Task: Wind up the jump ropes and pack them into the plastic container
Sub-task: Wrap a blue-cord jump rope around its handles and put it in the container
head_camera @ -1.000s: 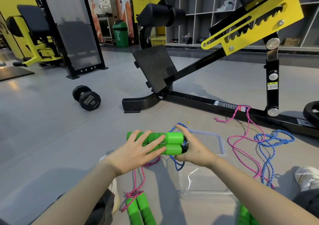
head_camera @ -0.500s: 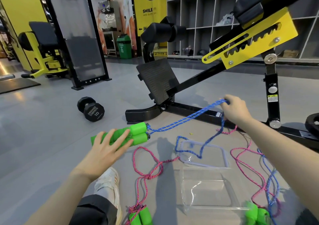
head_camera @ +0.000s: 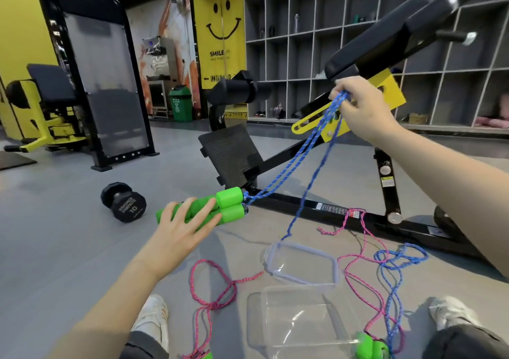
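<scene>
One clear plastic container (head_camera: 300,323) nearest, open on the floor, lid (head_camera: 303,266) just behind; pink rope (head_camera: 217,284) loose on either side. Further on, left hand (head_camera: 179,232) gripping paired green handles (head_camera: 228,207). Furthest, right hand (head_camera: 360,107) raised, pinching blue rope (head_camera: 276,171) running taut from the handles.

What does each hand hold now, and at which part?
The left hand grips two green foam handles together by their shafts; the right hand pinches their blue braided cord at a raised bend, far from them.
</scene>
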The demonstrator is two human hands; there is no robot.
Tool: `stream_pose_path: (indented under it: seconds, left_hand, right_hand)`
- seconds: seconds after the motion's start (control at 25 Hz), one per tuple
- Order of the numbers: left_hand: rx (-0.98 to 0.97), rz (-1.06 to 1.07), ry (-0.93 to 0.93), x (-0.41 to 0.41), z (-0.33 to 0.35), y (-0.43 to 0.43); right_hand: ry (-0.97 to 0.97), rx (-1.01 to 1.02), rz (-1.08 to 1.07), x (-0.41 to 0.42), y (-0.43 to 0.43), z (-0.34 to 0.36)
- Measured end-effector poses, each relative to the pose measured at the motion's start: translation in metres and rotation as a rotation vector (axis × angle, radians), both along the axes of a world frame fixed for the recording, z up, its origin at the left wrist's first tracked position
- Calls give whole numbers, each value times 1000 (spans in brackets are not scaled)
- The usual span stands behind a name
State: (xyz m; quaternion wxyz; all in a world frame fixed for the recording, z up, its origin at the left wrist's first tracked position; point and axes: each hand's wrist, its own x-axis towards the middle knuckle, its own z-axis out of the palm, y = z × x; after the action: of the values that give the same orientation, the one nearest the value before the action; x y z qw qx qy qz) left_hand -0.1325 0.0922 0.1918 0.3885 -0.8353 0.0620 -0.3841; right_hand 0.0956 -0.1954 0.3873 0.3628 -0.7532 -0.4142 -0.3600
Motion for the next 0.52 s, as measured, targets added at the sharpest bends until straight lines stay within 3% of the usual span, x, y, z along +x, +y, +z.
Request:
stream_pose_path:
  seconds: [0.16,0.32,0.52]
  left_hand:
    - [-6,2,-88,-15,34,-15]
    - [-20,-1,-142,-25,51,-30]
    - [33,-69,-100,-25,39,-40]
  right_hand:
    - [-150,-134,101,-38,-4,58]
    - [-73,-180,89,-66,-16,89]
    - [119,-348,15,-50,-23,22]
